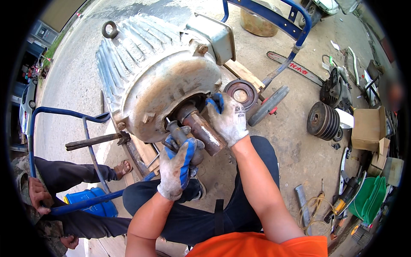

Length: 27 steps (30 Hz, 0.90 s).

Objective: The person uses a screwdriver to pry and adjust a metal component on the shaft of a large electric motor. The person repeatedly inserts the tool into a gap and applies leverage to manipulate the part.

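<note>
A large grey finned electric motor (150, 77) lies on a blue-framed trolley, with a rusty shaft (201, 130) sticking out of the dark opening in its end cover. My gloved left hand (175, 165) is closed around a dark cylindrical tool (175, 129) whose narrow upper end reaches the opening, left of the shaft. My gloved right hand (224, 118) is at the right edge of the opening beside the shaft, fingers curled; what they grip is hidden. A round rusty flanged ring (240, 94) lies to the right of the motor.
Blue trolley rails (77, 110) flank the motor. A co-worker's hand (40, 197) grips the left rail, above a blue bucket (94, 205). On the right lie a chainsaw (332, 85), a grooved pulley (323, 122), a cardboard box (368, 128), a green plastic container (368, 199) and scattered tools.
</note>
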Motion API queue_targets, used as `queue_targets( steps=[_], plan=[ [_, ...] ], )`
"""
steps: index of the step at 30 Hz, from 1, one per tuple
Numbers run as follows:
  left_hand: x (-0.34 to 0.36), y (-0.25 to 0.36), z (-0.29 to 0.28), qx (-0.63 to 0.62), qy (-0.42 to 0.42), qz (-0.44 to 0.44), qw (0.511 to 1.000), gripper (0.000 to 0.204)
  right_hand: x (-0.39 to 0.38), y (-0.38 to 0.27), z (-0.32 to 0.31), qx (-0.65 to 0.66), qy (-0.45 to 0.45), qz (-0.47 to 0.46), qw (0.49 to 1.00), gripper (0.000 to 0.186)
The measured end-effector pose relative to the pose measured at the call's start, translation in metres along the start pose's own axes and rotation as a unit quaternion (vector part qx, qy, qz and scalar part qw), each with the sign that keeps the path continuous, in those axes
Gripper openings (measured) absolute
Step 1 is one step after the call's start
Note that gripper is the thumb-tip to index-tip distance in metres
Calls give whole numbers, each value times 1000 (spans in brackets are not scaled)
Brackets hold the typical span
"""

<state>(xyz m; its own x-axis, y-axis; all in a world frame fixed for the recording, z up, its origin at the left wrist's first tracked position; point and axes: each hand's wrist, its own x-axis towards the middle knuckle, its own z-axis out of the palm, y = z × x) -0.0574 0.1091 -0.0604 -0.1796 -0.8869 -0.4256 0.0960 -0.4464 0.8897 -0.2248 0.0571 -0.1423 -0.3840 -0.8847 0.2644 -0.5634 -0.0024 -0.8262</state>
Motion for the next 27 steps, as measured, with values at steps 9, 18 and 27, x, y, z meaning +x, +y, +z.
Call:
queue_targets(
  steps=[9,18,27],
  plan=[
    [1,0,2,1,-3,5,1000,37,-2,-1,-3,26,-9,-2,1000,26],
    [7,-11,-5,239,-37,285,927,43,2,-2,3,0,29,-49,998,22],
    [6,-10,4,179,1,183,967,34,5,2,5,-8,47,-91,995,19]
  ],
)
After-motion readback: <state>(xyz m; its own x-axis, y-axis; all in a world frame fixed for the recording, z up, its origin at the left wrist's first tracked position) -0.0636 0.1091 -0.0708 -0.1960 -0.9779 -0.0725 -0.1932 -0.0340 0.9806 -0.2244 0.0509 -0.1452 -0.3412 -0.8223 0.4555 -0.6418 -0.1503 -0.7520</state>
